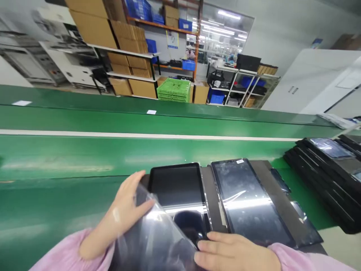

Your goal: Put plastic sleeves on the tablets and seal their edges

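Head view: two hands. Left hand [126,205] pinches clear film sheet [155,241] at its upper edge, lifted over near tablet. Right hand [234,252] lies flat, fingers together, on lower edge of tablet [177,188]. Two tablets side by side; second tablet [248,199] just right. One stack of dark tablets [327,169] far right. Green surface [70,158], white stripe. Room: cardboard boxes [93,22] on shelves, green crates [173,90], blue bins.

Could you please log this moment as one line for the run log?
left hand: lifting clear film | right hand: pressing left tablet | second tablet beside
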`<state>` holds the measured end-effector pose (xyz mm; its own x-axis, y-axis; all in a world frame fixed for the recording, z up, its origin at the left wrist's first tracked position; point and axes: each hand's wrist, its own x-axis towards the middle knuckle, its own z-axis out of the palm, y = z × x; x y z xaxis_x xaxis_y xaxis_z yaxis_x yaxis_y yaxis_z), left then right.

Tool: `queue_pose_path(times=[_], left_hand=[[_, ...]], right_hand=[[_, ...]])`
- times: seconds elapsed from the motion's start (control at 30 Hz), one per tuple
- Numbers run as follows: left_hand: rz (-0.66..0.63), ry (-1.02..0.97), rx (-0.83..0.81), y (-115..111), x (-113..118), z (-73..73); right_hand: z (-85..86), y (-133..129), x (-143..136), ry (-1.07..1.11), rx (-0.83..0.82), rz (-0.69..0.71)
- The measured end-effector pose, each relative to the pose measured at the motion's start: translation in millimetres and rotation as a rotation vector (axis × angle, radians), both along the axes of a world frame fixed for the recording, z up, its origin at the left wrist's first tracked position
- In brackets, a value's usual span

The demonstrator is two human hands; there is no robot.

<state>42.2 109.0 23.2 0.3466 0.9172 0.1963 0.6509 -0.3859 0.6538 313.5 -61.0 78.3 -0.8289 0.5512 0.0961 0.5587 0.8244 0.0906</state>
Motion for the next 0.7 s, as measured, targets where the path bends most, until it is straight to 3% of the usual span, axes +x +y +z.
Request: queue_pose_path(times=[0.1, 0.2, 0.27, 0.33, 0.43, 0.5, 0.57, 0.7], left_hand=[[0.031, 0.077, -0.135, 28.7, 17.0, 10.0], [-0.028, 0.082, -0.274, 44.2, 23.3, 18.6], [-0.079, 0.057, -0.324, 47.1, 22.7, 22.2], [-0.11, 0.02, -0.342, 46.3, 20.6, 24.6], [-0.108, -0.027, -0.361, 43.7, 18.2, 26.2], [-0.099, -0.055, -0.382, 43.3, 17.9, 26.5], [-0.117, -0.092, -0.421, 43.5, 18.8, 26.4], [-0.138, -0.106, -0.417, 43.5, 21.5, 27.2]], right_hand=[[-10.0, 9.4, -3.6, 0.195, 0.284, -0.156], [-10.2, 34.9, -5.5, 0.215, 0.302, -0.172], [-7.1, 60.7, -6.2, 0.293, 0.133, -0.195], [-3.5, 90.6, -5.6, 0.448, -0.102, -0.342], [1.5, 134.0, -0.7, 0.797, -0.421, -0.848], [4.7, 154.5, 3.9, 0.947, -0.505, -1.073], [8.2, 161.9, 7.3, 0.998, -0.483, -1.09], [17.5, 130.5, 8.3, 1.029, -0.413, -0.774]])
